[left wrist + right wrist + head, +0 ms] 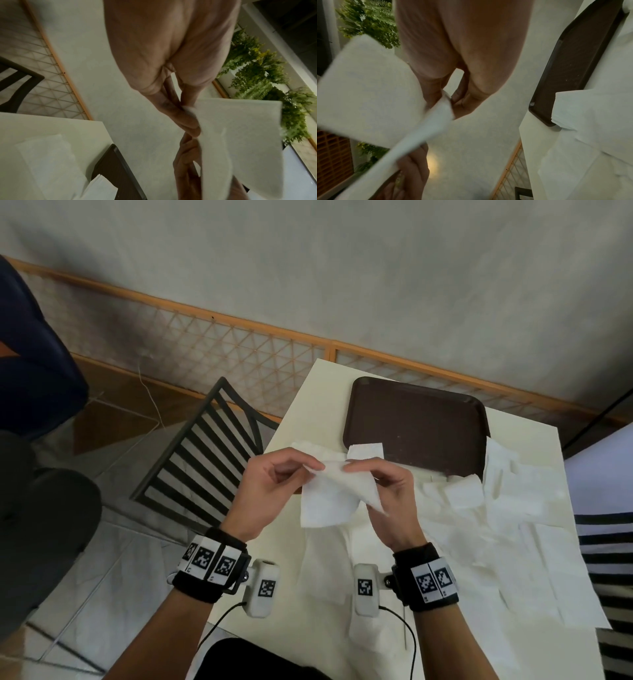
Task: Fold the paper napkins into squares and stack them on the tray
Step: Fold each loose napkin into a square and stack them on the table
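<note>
Both hands hold one white paper napkin (331, 494) up above the near part of the table. My left hand (274, 484) pinches its top left corner, and my right hand (383, 484) pinches the top edge just beside it; the sheet hangs down, half folded. The left wrist view shows the napkin (240, 135) beside the left fingers (187, 119). In the right wrist view the napkin (368, 94) is pinched by the right fingers (465, 104). The dark brown tray (418, 419) lies behind the hands, with one folded napkin (365, 450) over its near left rim.
Several loose white napkins (513, 525) cover the cream table (308, 412) to the right and near side. A black slatted chair (202, 453) stands left of the table. A wall with a wooden lattice panel (212, 344) runs behind. Striped fabric (609, 559) lies at the table's right edge.
</note>
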